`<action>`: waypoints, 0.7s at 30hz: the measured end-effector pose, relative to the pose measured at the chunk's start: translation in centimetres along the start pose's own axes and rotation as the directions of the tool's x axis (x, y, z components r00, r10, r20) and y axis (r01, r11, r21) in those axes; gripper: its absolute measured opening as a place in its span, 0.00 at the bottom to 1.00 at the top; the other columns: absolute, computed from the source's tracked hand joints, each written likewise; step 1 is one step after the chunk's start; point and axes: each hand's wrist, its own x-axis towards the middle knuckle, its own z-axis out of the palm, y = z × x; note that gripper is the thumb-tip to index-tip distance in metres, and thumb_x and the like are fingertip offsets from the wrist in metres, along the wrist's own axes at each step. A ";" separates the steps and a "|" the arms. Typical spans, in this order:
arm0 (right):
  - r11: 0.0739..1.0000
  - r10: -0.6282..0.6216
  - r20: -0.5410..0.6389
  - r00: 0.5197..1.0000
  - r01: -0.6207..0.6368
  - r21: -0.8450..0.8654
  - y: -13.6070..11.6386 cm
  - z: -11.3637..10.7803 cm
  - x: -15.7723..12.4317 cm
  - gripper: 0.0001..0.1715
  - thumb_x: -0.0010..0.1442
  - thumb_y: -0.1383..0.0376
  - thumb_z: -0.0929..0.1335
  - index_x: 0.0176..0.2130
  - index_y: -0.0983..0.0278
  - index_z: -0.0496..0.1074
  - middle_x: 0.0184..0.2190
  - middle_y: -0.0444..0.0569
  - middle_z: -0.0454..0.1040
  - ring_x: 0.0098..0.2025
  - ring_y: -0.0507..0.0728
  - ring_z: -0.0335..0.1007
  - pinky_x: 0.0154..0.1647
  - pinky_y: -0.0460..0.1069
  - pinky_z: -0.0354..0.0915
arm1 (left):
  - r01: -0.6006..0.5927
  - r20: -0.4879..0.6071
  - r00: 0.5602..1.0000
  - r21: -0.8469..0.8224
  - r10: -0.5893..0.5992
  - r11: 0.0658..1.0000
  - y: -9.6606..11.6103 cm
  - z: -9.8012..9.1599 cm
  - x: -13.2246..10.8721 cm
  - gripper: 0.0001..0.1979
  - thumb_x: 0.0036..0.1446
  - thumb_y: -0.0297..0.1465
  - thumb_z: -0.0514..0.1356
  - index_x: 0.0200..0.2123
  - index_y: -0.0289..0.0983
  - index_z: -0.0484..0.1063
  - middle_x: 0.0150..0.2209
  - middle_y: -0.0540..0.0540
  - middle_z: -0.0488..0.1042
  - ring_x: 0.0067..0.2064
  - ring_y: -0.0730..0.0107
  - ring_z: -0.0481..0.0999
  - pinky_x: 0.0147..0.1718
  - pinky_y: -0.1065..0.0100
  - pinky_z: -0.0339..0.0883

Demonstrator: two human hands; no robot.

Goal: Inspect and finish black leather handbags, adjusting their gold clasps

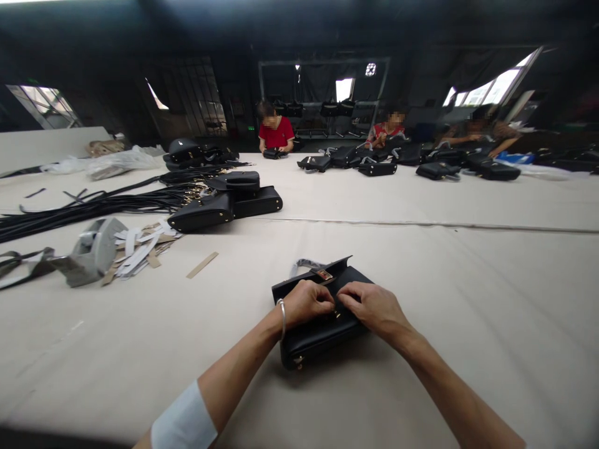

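Note:
A black handbag [322, 337] lies on the pale table in front of me, its flap raised toward the far side. On the flap is a gold clasp [324, 274], and a wrapped handle [306, 264] sticks up behind it. My left hand [309, 304] rests over the bag's front, thumb and fingers pinched together. Close beside it, my right hand [372, 305] is also pinched, at the bag's front near a small gold fitting [337, 315]. Whatever is between the fingertips of either hand is too small to make out.
Several black bags [255, 199] are stacked at the left beside a bundle of black straps [116, 202]. Nearer lie a grey tape dispenser [96, 249], paper strips [140, 249] and a single tan strip [202, 265]. Across the table, co-workers [276, 132] handle more black bags [344, 157].

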 end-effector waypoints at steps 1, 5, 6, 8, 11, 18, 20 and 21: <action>1.000 0.004 0.003 1.000 -0.004 -0.001 -0.1 -0.1 0.0 0.12 0.60 0.61 0.63 0.34 0.52 0.77 0.37 0.36 0.80 0.39 0.54 0.74 0.36 0.49 0.59 | 0.002 0.003 1.000 -0.010 -0.002 1.000 -0.1 0.0 0.0 0.10 0.51 0.29 0.58 0.32 0.34 0.80 0.26 0.49 0.79 0.29 0.69 0.77 0.28 0.73 0.67; 1.000 0.014 0.009 1.000 -0.014 -0.005 -0.4 -0.2 -0.1 0.12 0.60 0.60 0.63 0.34 0.52 0.76 0.37 0.37 0.80 0.38 0.54 0.73 0.35 0.49 0.59 | 0.013 0.027 1.000 -0.056 -0.011 0.998 -0.3 0.0 0.0 0.12 0.50 0.26 0.55 0.33 0.34 0.79 0.27 0.48 0.78 0.29 0.69 0.78 0.27 0.74 0.68; 1.000 0.016 0.009 1.000 -0.016 -0.005 -0.4 -0.3 -0.1 0.12 0.60 0.60 0.63 0.34 0.53 0.77 0.37 0.38 0.80 0.38 0.54 0.73 0.35 0.49 0.59 | 0.015 0.036 0.999 -0.067 -0.013 0.998 -0.3 0.0 0.0 0.13 0.51 0.27 0.55 0.34 0.34 0.79 0.28 0.48 0.79 0.29 0.69 0.78 0.27 0.73 0.68; 1.000 0.018 0.009 1.000 -0.018 -0.004 -0.4 -0.3 -0.1 0.12 0.60 0.60 0.63 0.34 0.52 0.77 0.37 0.38 0.80 0.38 0.53 0.73 0.36 0.49 0.59 | 0.015 0.046 0.999 -0.073 -0.011 0.997 -0.1 -0.1 0.0 0.12 0.53 0.30 0.56 0.34 0.34 0.80 0.28 0.48 0.79 0.29 0.68 0.78 0.28 0.73 0.68; 1.000 0.021 0.008 1.000 -0.021 -0.003 -0.4 -0.3 -0.2 0.12 0.60 0.60 0.63 0.34 0.52 0.76 0.37 0.37 0.80 0.38 0.53 0.73 0.36 0.49 0.59 | 0.008 0.019 1.000 -0.040 -0.007 0.999 0.0 -0.2 0.0 0.10 0.51 0.33 0.61 0.32 0.35 0.80 0.28 0.48 0.79 0.31 0.67 0.77 0.29 0.72 0.67; 1.000 0.025 0.006 1.000 -0.025 -0.008 -0.4 -0.1 -0.2 0.12 0.60 0.61 0.63 0.35 0.52 0.76 0.37 0.37 0.80 0.39 0.54 0.73 0.36 0.49 0.59 | 0.020 0.041 0.999 -0.083 -0.017 0.996 -0.4 0.1 0.2 0.10 0.51 0.29 0.58 0.32 0.34 0.79 0.26 0.48 0.78 0.29 0.68 0.78 0.27 0.73 0.68; 1.000 0.022 0.005 1.000 -0.022 -0.006 -0.4 -0.1 -0.1 0.12 0.61 0.60 0.63 0.35 0.52 0.76 0.38 0.37 0.80 0.39 0.54 0.73 0.37 0.49 0.59 | 0.018 0.036 0.999 -0.085 -0.015 0.996 -0.4 0.1 0.2 0.10 0.50 0.28 0.57 0.31 0.34 0.79 0.25 0.48 0.78 0.28 0.68 0.78 0.27 0.73 0.68; 1.000 0.021 0.005 1.000 -0.021 -0.006 -0.4 -0.1 -0.1 0.12 0.61 0.60 0.63 0.35 0.52 0.76 0.38 0.37 0.80 0.40 0.54 0.73 0.37 0.49 0.59 | 0.017 0.032 0.999 -0.083 -0.014 0.996 -0.4 0.1 0.2 0.10 0.49 0.26 0.57 0.30 0.34 0.79 0.25 0.48 0.78 0.28 0.69 0.77 0.27 0.74 0.67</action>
